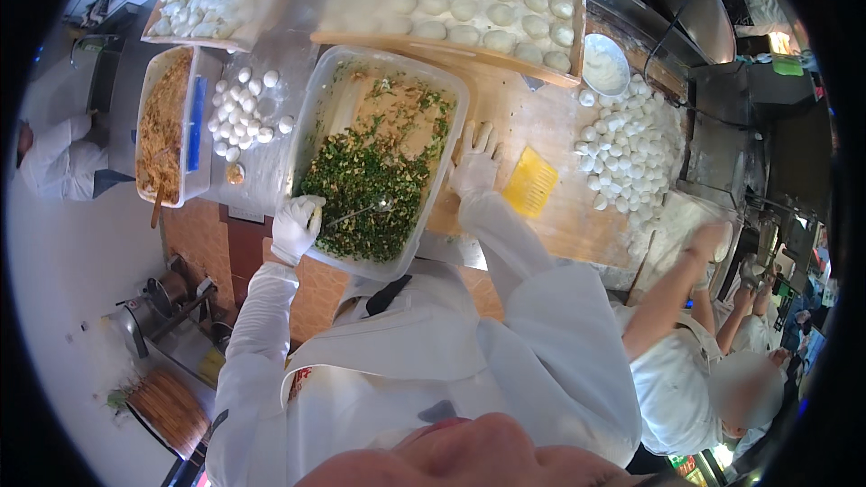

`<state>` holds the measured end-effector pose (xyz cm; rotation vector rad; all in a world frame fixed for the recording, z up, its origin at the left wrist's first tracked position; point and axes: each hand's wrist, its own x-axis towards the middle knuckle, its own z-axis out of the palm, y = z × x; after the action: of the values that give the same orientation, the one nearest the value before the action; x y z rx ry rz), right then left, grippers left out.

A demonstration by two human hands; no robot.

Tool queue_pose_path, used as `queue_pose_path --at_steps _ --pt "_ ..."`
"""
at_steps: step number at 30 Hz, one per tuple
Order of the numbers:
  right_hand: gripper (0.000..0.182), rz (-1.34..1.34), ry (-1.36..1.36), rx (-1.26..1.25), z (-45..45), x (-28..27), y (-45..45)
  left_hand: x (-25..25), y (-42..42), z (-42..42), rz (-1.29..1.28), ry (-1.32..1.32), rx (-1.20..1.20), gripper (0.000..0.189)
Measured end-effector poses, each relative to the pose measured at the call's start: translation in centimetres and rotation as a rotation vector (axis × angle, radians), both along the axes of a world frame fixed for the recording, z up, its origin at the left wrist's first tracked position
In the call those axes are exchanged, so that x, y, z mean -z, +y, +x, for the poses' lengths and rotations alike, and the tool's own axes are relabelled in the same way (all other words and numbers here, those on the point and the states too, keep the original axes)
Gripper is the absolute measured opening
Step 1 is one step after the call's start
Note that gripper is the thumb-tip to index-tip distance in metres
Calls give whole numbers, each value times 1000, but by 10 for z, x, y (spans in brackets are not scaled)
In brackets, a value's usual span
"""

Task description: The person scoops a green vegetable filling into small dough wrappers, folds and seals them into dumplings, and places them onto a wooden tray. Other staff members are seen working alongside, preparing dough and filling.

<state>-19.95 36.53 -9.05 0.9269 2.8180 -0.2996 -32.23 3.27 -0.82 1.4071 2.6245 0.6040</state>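
My left hand (298,228), in a white glove, is curled at the near left rim of a large plastic tub (463,91). Something small and yellowish shows between its fingers; what it is, I cannot tell. Chopped green filling (369,169) lies in the tub, and a metal spoon (383,205) rests in it, its handle pointing towards my left hand. My gloved right hand (477,159) lies flat on the wooden board (582,230), fingers spread, just right of the tub. Beside it is a yellow plastic scraper (530,181).
A wooden tray (440,46) of round dough pieces stands behind the tub. Small dough balls (240,115) and a tub of orange-brown filling (162,128) are at left. Many dough pieces (626,142) and a bowl of flour (605,64) are at right. A co-worker's arm (676,291) reaches in nearby.
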Motion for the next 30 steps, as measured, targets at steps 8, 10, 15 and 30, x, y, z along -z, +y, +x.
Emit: queue_pose_path --at_steps 8,10,15,30 --pt "74 -1921 1046 663 29 54 80 3 -1 -3 13 30 -50 10" --pt "80 -1994 986 909 38 37 75 6 -2 -1 38 51 -61 10" --pt "50 -551 445 555 75 84 50 1 -1 -4 76 -33 -33 10" --pt "23 -1402 898 537 4 -176 -150 -70 50 24 685 -1599 -177 32"
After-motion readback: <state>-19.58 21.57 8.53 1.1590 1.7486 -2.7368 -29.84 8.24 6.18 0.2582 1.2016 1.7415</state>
